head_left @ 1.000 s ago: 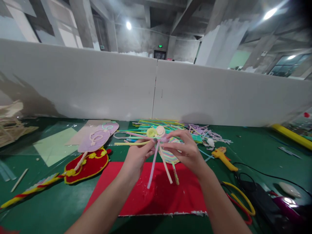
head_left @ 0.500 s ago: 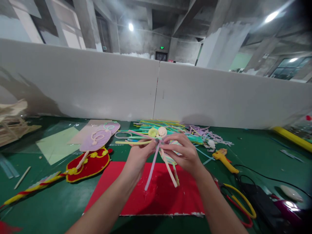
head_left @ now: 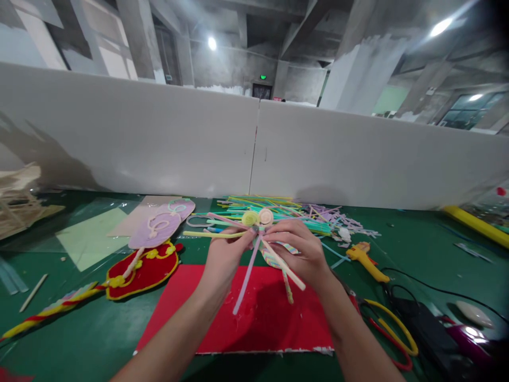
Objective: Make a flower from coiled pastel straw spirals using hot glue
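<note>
Above the red board, both hands are closed around the middle of a pipe-cleaner piece. Its top has a yellow coil [head_left: 250,218] and a pale pink coil [head_left: 266,216]. My left hand [head_left: 227,253] pinches the piece from the left, beside a yellow pipe cleaner [head_left: 201,234] that sticks out leftward. My right hand [head_left: 301,250] grips from the right, its fingers at a cream-pink pipe cleaner [head_left: 287,269] slanting down. A lilac pipe cleaner [head_left: 245,278] hangs between the hands. Striped leaf-like shapes [head_left: 271,259] show beneath the right fingers. The exact pinch point is hidden by the fingers.
The red board [head_left: 175,313] lies on the green table. Loose pipe cleaners [head_left: 274,201] are heaped behind the hands. To the right are a yellow glue gun [head_left: 368,261] and scissors [head_left: 397,323]. On the left are a red fan-shaped piece [head_left: 147,276] and a lilac one [head_left: 155,225].
The cream-pink pipe cleaner has swung its lower end to the right. The lilac one has shifted slightly left. Both hands keep hold of the piece.
</note>
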### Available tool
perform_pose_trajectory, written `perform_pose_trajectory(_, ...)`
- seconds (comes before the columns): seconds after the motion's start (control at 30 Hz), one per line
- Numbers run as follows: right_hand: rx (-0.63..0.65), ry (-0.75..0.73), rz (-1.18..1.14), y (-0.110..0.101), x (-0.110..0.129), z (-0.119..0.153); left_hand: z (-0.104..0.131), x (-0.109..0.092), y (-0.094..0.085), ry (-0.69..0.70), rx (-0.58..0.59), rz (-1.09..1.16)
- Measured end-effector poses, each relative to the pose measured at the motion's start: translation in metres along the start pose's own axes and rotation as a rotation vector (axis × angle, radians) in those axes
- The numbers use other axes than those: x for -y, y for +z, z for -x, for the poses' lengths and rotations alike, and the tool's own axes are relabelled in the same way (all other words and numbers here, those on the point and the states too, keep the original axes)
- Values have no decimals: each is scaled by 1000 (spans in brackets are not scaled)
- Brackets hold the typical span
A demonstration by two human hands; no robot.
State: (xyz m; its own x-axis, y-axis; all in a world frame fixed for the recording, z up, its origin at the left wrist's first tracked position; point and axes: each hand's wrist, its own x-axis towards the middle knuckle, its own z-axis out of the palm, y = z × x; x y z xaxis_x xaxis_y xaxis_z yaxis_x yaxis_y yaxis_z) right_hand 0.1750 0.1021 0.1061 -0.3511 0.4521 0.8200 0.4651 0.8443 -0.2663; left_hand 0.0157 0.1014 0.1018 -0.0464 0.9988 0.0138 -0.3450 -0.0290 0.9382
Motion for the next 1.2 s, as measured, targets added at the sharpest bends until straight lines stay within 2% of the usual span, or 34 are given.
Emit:
perform_pose_trajectory(0.27,-89,151,-67,7,5,0,4,-3,1,7,35,-142)
perform_pose_trajectory(0.5,-179,221,-7,11,8,-2,7,-5,3,64,76,-264)
perform_pose_trajectory(0.77,-253,293,-1,19,10,-3,6,-4,3,49,75,-193)
perform_pose_trajectory(0.97,-281,372,-26,16,9,-3,2,0,2,10,109,-104)
perform_pose_trajectory(1.1,-299,507,-157,18,4,-1,-1,3,0,-1,102,-26)
perform_pose_trajectory(1.2,-235,613,-369,21,0,0,-2,4,-1,15,140,-26)
